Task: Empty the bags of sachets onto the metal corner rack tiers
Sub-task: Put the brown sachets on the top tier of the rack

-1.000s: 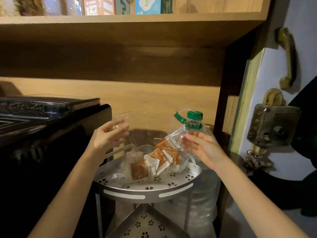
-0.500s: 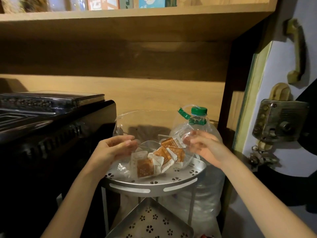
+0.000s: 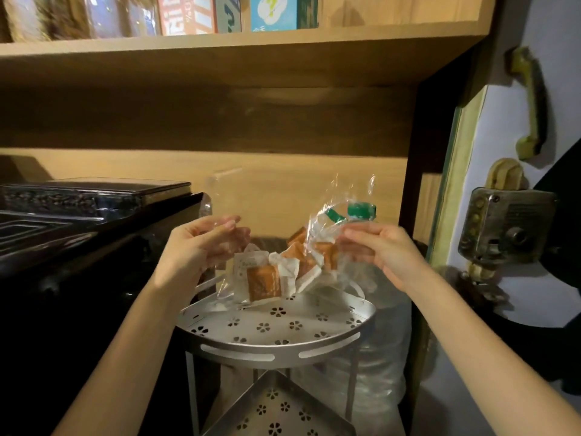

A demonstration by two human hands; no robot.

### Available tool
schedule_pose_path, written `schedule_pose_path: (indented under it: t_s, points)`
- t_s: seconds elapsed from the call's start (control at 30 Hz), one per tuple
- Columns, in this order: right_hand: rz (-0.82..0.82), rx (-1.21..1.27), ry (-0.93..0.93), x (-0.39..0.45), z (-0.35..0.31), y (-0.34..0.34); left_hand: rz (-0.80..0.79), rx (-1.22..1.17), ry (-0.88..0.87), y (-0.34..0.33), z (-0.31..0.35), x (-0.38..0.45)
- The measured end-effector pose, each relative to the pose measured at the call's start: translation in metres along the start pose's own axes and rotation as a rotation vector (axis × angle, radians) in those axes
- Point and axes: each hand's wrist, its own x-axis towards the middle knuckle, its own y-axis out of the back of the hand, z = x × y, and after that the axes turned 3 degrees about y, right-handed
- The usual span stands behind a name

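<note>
Both bare forearms are reaching in from the bottom corners of the frame and converging toward the middle. The left hand [image 3: 201, 247] is sitting left of centre, its wrist bent slightly, fingers curled forward with the thumb on top, pinching one edge of a clear, crinkled plastic bag [image 3: 314, 234]. The right hand [image 3: 382, 250] is sitting right of centre at about the same height, back facing up, thumb and curled fingers pinching the bag's opposite edge. The two hands are staying well apart, facing each other across the centre of the frame
</note>
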Motion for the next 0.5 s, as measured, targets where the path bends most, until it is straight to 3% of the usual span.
schedule_pose_path:
  t_s: [0.23,0.5]
  points:
    - [0.029,0.088,0.105,0.006,-0.02,0.0,-0.001,0.029,-0.064,-0.003,0.031,0.008]
    - [0.019,0.132,0.084,0.011,-0.026,-0.005,0.011,0.068,-0.128,-0.009,0.045,0.006]
